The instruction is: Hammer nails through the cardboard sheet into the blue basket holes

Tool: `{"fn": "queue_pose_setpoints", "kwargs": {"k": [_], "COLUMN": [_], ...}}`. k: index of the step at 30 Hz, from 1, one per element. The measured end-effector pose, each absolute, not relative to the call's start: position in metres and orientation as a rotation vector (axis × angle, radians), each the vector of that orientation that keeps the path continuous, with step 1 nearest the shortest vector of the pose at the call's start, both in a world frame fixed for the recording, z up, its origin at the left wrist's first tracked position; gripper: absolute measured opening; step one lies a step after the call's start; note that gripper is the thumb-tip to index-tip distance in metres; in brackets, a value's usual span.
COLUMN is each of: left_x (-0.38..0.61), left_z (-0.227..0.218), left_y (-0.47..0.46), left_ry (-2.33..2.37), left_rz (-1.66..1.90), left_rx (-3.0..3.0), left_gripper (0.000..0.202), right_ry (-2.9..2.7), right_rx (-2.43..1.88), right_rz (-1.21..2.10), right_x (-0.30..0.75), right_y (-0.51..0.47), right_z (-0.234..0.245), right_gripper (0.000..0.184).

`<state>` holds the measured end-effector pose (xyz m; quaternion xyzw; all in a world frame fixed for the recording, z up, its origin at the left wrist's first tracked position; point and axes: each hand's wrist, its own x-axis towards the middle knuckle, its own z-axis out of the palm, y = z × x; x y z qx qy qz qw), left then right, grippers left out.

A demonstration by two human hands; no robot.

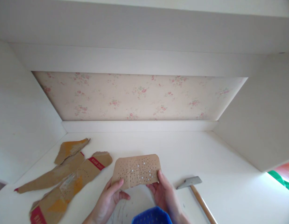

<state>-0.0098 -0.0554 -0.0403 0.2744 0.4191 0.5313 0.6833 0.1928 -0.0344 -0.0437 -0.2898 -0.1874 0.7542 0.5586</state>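
A rounded rectangle of brown cardboard point(132, 171) is held up over the white desk, tilted toward me. Many small holes dot its face, and a few brighter white spots show among them. My left hand point(111, 194) grips its lower left corner, thumb on the front. At its lower right edge, my right hand point(165, 191) pinches it with the thumb in front and the fingers behind. Below the cardboard, near my right wrist, a blue container point(152, 216) with small holes shows only in part. A hammer point(198, 193) with a wooden handle lies to the right.
Torn cardboard scraps point(53, 174) with red and orange markings lie on the left of the white desk point(228, 186). White side panels and a low back ledge enclose it, with flowered wallpaper point(139, 96) behind. Something green point(278, 179) shows at the right edge.
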Motion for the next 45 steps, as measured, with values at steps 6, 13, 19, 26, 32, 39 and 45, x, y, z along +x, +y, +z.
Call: {"fn": "queue_pose_setpoints", "kwargs": {"k": [6, 13, 19, 26, 32, 39, 45], "left_x": [-0.013, -0.017, -0.016, 0.016, 0.026, 0.025, 0.033], "left_z": [-0.036, -0.039, -0.041, -0.039, -0.038, -0.038, -0.038], "left_y": [-0.059, -0.061, -0.057, -0.061, -0.057, -0.056, -0.048], "left_ry": [0.775, 0.588, 0.588, 0.813, 0.907, 0.887, 0.873], "left_rz": [1.098, 1.063, 1.104, 1.069, 1.128, 1.101, 1.171], "left_rx": [0.591, 0.480, 0.369, 0.489, 0.411, 0.372, 0.282], "left_gripper": [0.033, 0.031, 0.020, 0.031, 0.025, 0.018, 0.023], "right_ry": [-0.537, -0.482, -0.370, -0.457, -0.666, -0.679, -0.659], "right_rx": [-0.674, -0.631, -0.598, -0.641, -0.668, -0.672, -0.640], "right_rz": [1.764, 1.776, 1.751, 1.787, 1.822, 1.824, 1.786], "right_x": [0.196, 0.197, 0.194, 0.193, 0.192, 0.193, 0.191], "right_y": [-0.038, -0.040, -0.036, -0.034, -0.037, -0.040, -0.035], "right_z": [-0.042, -0.042, -0.035, -0.045, -0.050, -0.043, -0.048], "right_gripper": [0.034, 0.032, 0.027, 0.025, 0.025, 0.030, 0.036]}}
